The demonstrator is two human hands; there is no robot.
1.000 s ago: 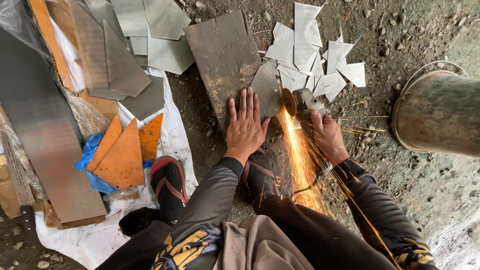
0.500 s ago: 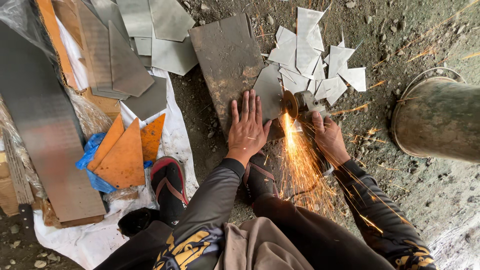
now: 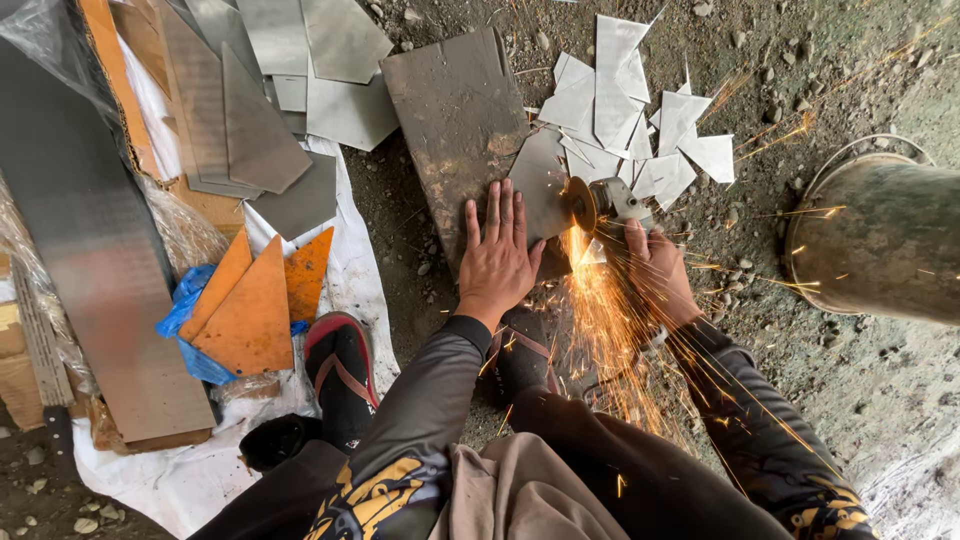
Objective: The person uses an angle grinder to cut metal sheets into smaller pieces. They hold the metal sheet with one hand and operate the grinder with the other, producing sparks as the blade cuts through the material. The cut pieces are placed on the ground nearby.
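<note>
My left hand (image 3: 495,255) lies flat, fingers spread, on a grey metal sheet piece (image 3: 540,185) that rests on a rusty dark steel plate (image 3: 455,125). An angle grinder (image 3: 605,205) is gripped in my right hand (image 3: 655,275), its spinning disc cutting the sheet's right edge. Orange sparks (image 3: 600,310) stream down toward my legs and out to the right. One foot in a sandal (image 3: 525,350) presses on the plate's near end.
Cut grey triangles and offcuts (image 3: 640,130) lie beyond the grinder. Long metal strips and sheets (image 3: 240,110) are stacked at left on white cloth, with orange triangles (image 3: 255,300) and blue plastic. A metal bucket (image 3: 880,240) stands at right. Another sandal (image 3: 340,375) sits at lower left.
The grinder has stayed at the sheet's edge. The spark stream has spread wider, now flying out to the right as well as downward.
</note>
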